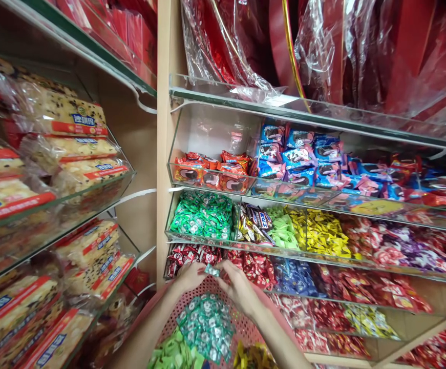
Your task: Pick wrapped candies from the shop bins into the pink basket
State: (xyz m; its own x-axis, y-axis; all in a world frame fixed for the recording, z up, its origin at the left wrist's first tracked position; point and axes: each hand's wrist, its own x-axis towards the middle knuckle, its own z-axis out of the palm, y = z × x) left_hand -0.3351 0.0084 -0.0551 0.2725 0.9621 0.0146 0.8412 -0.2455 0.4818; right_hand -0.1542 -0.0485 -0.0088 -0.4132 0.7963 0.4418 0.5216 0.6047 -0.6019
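Sweet shelves (284,251) behind; green candy (212,270) between left hand (190,277) and right hand (240,287)

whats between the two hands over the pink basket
In the head view, a small green-wrapped candy sits between the left hand and right hand, above the pink basket.

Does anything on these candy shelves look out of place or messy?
Nothing looks spilled or damaged. One oddity: striped candy bars sit wedged between the dark green candies and light green candies, breaking the colour sorting.
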